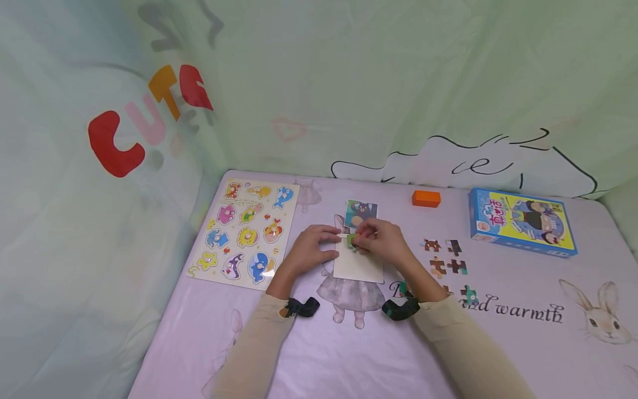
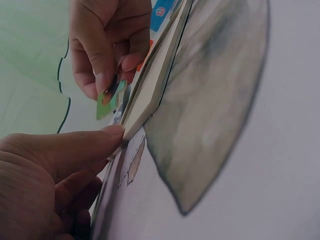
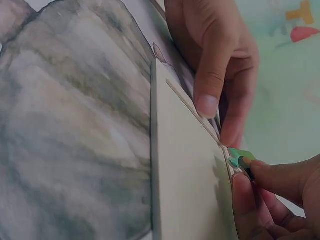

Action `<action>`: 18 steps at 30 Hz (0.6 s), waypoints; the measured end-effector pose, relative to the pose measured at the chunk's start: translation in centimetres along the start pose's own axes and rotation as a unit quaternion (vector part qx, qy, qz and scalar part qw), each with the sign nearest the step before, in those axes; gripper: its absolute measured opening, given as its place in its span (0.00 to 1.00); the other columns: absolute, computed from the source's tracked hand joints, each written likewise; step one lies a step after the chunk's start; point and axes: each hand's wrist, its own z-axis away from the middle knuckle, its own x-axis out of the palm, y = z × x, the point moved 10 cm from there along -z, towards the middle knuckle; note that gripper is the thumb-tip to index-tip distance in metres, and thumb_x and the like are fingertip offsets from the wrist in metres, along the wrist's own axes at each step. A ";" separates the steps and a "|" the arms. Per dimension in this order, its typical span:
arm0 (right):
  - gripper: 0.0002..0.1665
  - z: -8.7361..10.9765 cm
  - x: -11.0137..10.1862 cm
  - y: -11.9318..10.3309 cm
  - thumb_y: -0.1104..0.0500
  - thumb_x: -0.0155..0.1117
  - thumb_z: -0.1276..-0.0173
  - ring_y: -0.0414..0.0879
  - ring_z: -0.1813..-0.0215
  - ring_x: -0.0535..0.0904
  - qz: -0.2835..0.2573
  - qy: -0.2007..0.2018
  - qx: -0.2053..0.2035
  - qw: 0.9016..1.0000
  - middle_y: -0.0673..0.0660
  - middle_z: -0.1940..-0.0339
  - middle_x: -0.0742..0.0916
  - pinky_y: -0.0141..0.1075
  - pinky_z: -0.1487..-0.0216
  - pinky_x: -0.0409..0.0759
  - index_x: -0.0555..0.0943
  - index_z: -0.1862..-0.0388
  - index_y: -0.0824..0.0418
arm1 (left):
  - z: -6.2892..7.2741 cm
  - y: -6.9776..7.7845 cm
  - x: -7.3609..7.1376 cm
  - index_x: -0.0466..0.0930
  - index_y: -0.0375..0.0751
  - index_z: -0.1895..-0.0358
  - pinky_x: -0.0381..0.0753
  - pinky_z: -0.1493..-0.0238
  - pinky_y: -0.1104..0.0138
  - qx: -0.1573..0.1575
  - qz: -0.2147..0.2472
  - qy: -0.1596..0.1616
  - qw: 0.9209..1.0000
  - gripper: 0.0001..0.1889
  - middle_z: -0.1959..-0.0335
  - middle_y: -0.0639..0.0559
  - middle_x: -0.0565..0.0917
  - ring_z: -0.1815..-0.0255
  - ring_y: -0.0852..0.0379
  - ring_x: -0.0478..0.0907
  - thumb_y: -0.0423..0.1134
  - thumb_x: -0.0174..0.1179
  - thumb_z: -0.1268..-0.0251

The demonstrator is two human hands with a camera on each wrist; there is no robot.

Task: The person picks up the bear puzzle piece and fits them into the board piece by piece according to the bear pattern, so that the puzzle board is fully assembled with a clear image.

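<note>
Pinching piece (image 1: 351, 240) in right hand (image 1: 384, 239), touching tray (image 1: 359, 270) at left edge with spread left hand (image 1: 311, 250); could jam piece by tilting.

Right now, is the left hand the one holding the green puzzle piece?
No, the left hand touches the pale board's edge, while the right hand pinches the green puzzle piece.

The person wears plain, light beige long sleeves, and both the left sleeve (image 1: 254, 349) and the right sleeve (image 1: 471, 352) end close to the wrist. Near the cuffs there are a left black wrist piece (image 1: 308, 307) and a right black wrist piece (image 1: 401, 310), each of bent, rounded shape. The left hand (image 1: 310, 248) and the right hand (image 1: 385, 241) are bare.
</note>
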 end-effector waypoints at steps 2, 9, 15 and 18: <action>0.14 -0.1 0.4 0.1 0.58 0.73 0.33 0.44 0.67 0.84 -0.007 -0.005 0.011 1.000 0.58 0.65 0.86 0.30 0.65 0.83 0.82 0.53 0.62 | 0.0 0.0 0.0 0.87 0.45 0.45 0.64 0.24 0.54 -0.002 0.002 -0.001 1.000 0.17 0.34 0.56 0.81 0.26 0.53 0.69 0.41 0.71 0.37; 0.14 -0.2 1.2 0.7 0.59 0.74 0.34 0.42 0.70 0.86 -0.030 -0.009 0.036 0.999 0.58 0.66 0.86 0.29 0.65 0.84 0.82 0.54 0.64 | 0.0 0.1 0.0 0.87 0.44 0.45 0.64 0.24 0.55 -0.006 0.005 -0.003 1.000 0.17 0.34 0.56 0.81 0.26 0.53 0.69 0.41 0.70 0.37; 0.14 -0.2 1.4 0.6 0.58 0.74 0.34 0.42 0.71 0.86 -0.025 0.000 0.044 0.999 0.58 0.66 0.87 0.29 0.65 0.83 0.82 0.55 0.63 | 0.0 0.2 -0.1 0.87 0.44 0.44 0.64 0.24 0.54 -0.003 0.007 -0.003 1.000 0.18 0.34 0.56 0.81 0.26 0.53 0.69 0.41 0.71 0.37; 0.14 -0.2 1.4 0.5 0.57 0.74 0.35 0.42 0.70 0.85 -0.012 0.007 0.045 0.999 0.57 0.66 0.87 0.30 0.64 0.82 0.83 0.56 0.62 | 0.0 0.1 -0.1 0.86 0.44 0.44 0.64 0.24 0.54 -0.004 0.008 -0.003 1.000 0.19 0.34 0.56 0.81 0.26 0.53 0.69 0.41 0.71 0.37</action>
